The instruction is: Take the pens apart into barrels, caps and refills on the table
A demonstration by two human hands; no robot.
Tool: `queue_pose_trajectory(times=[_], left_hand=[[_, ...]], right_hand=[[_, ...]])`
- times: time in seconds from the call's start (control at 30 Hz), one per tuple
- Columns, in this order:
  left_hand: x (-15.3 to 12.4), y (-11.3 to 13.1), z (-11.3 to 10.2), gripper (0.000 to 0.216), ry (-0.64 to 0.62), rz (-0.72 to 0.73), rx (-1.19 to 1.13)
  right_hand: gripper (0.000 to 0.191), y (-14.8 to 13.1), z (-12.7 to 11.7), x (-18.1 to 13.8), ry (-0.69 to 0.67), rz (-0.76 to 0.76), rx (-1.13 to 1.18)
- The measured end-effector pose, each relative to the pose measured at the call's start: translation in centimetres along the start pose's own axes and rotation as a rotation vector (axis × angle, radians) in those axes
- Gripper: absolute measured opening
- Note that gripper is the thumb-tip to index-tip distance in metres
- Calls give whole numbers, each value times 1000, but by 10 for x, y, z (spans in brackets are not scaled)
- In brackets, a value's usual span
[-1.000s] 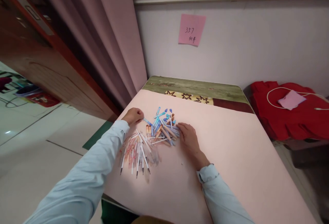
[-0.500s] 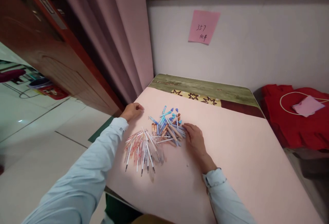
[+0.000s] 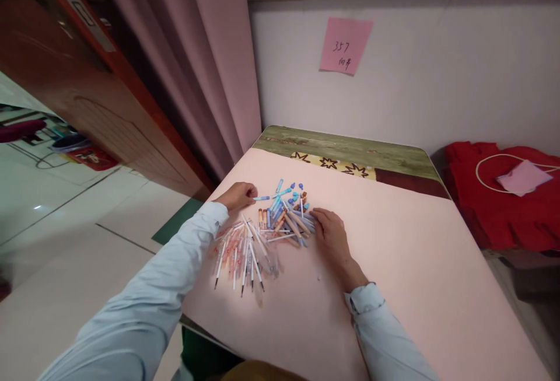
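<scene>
My left hand (image 3: 238, 195) is closed, thumb and fingers pinching the end of a short light-blue pen part (image 3: 261, 198). Beside it lies a pile of loose pen parts: blue tubes (image 3: 279, 185), brown-tipped tubes (image 3: 261, 217) and small blue and brown end pieces (image 3: 300, 186). My right hand (image 3: 331, 234) rests on the table at the pile's right edge, fingers stretched toward the grey-blue tubes (image 3: 308, 223), its fingertips touching or nearly touching them. Closer to me spread white refills with dark tips (image 3: 252, 264) and clear, pink-printed barrels (image 3: 227, 252).
A pale pink sheet covers the table (image 3: 394, 287). Behind it stands a wall with a pink note (image 3: 345, 46). A curtain (image 3: 210, 66) and wooden door (image 3: 131, 118) are on the left. Red cloth (image 3: 494, 206) with a corded pink card (image 3: 525, 178) lies at right.
My left hand has moved right and slightly down to the blue pen part, which now lies more level in its fingertips. My right hand has stayed in place.
</scene>
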State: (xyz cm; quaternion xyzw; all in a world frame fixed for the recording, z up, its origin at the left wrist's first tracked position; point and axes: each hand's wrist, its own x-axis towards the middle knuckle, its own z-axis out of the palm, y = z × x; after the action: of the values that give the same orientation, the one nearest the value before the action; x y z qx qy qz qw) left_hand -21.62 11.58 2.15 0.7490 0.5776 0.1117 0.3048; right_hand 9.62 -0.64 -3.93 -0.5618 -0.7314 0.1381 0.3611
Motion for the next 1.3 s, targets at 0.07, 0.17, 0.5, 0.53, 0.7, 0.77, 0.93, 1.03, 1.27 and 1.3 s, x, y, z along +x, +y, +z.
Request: queue_pose_trajectory(times=[0.07,0.17,0.5,0.53,0.7,0.77,0.93,1.03,1.27,1.3], left_hand=[[-2,0,0,16,10,4,16],[-4,2,2,24,36,12,40],[-16,-2,7,29,216,8,80],[-17,1,7,29,253,3,46],[-15,54,29,30,243,136,-361],[-10,84,49,29,188,230,-419],[-1,131,86,27,156,375,-222],[-3,135,87,24,151,397,-115],[-19,113,61,18,296,260,22],[-21,107,58,21,312,243,39]], right_hand=[[31,-1,-1,0,3,0,7],[30,-2,-1,1,8,0,11],[30,0,1,0,8,-2,6],[30,1,1,0,10,-2,7],[30,2,2,0,22,6,17],[31,3,2,0,18,-1,13],[34,7,2,0,-30,-40,19],[37,7,1,0,-69,-63,14],[42,4,-1,0,-141,-41,70],[41,4,-2,0,-139,-34,94]])
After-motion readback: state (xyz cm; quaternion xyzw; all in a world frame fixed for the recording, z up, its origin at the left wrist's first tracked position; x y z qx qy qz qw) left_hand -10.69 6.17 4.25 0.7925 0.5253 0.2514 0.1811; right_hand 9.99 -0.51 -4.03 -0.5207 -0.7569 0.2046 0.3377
